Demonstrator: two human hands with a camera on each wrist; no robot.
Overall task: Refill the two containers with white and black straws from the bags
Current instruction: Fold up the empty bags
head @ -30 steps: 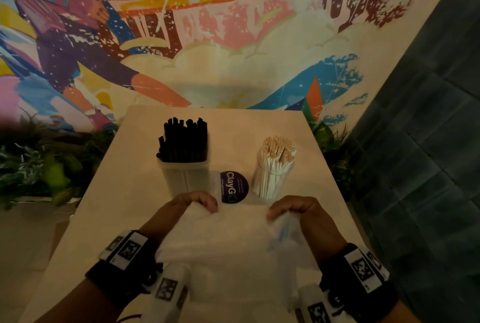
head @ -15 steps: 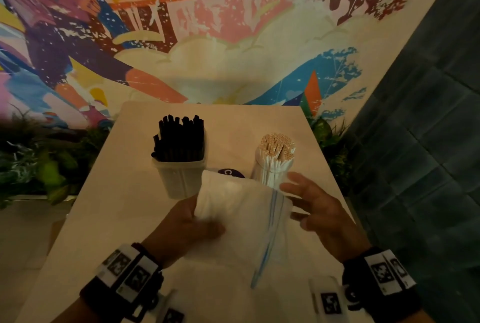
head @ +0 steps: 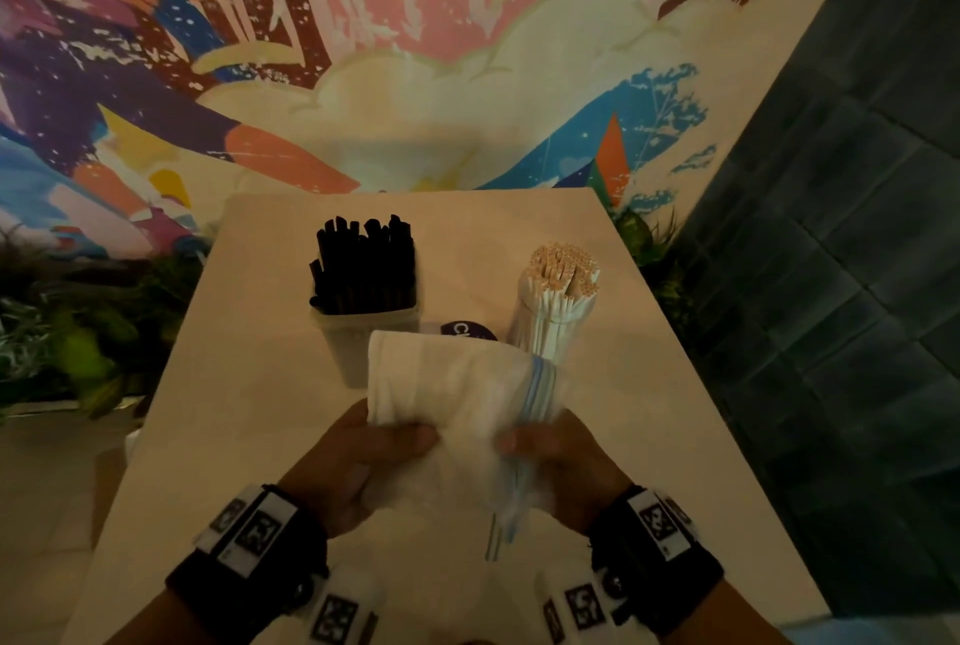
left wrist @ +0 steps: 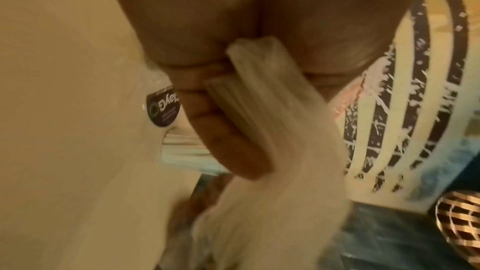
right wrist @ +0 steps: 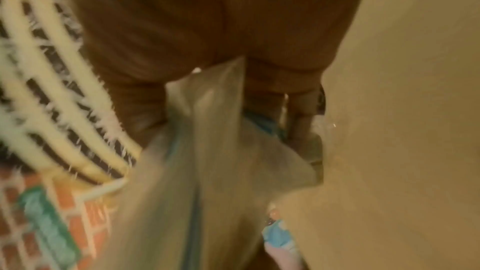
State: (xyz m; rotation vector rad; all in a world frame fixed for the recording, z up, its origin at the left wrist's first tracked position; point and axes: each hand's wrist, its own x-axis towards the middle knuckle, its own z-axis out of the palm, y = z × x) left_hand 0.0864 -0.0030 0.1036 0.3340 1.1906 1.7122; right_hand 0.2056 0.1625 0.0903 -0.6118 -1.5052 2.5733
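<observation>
A folded clear zip bag [head: 457, 384] with a blue seal strip is held above the near part of the table. My left hand [head: 358, 462] grips its left side, thumb on top; the left wrist view shows the plastic [left wrist: 262, 114] bunched between thumb and fingers. My right hand [head: 561, 457] grips the bag's seal end, the plastic [right wrist: 207, 122] gathered in its fingers. Behind the bag stand a square clear container [head: 348, 338] packed with black straws [head: 363, 265] and a round container [head: 556, 332] packed with white straws [head: 563, 265].
A dark round sticker [head: 467, 330] lies on the beige table [head: 249, 384] between the two containers, partly hidden by the bag. Green plants [head: 67, 343] line the table's left edge and far right corner. A painted mural wall rises behind; dark tiled floor lies to the right.
The bag lay spread flat under both hands a second ago. It has since been folded and lifted; the right hand, open half a second ago, now grips the seal end.
</observation>
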